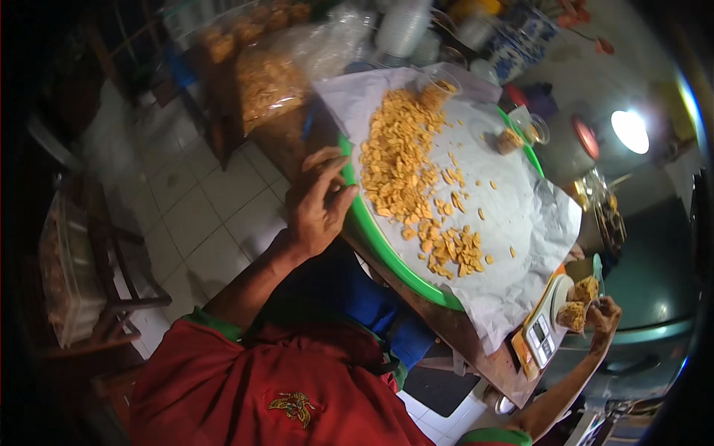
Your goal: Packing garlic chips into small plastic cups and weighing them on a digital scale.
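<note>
My left hand (321, 206) is at the left side of a round green tray (385, 267), fingers apart and holding nothing; whether they touch the rim I cannot tell. White paper (502, 195) lines the tray, with a heap of thin golden chips (399, 161) along its left half. At the lower right, my right hand (604, 316) pinches the rim of a clear plastic cup of chips (572, 316), tipped sideways over a digital kitchen scale (546, 329). Beside it another cup of chips (585, 289) is at the scale's platform.
Another filled cup (438, 95) stands at the heap's far end, and one lies tilted (509, 141) at the tray's right. Behind are stacked clear cups (403, 30) and a bag of chips (273, 86). A green refrigerator (647, 301) borders the right. Left is a lidded plastic box (70, 273).
</note>
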Demonstrator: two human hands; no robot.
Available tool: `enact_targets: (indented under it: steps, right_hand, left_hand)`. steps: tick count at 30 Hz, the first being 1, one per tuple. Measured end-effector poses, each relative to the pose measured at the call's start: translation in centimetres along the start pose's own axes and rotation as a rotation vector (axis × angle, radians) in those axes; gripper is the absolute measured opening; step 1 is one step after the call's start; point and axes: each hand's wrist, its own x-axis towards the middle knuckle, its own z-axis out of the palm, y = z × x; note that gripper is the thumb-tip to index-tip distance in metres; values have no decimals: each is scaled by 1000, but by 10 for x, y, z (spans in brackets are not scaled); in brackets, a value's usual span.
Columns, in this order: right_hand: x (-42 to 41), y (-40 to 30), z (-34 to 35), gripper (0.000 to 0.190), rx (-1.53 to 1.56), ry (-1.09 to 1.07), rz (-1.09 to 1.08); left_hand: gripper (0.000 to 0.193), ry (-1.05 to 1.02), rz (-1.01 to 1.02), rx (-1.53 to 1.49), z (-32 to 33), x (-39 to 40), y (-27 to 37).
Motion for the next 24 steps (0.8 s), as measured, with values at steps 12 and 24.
enact_targets:
  steps: [12, 24]
  right_hand:
    - [104, -266, 116, 15, -223, 10, -287]
    - [324, -563, 472, 25, 465, -580, -716]
  left_hand:
    - [77, -364, -572, 473, -68, -135, -109]
    - [99, -342, -707, 406, -98, -139, -141]
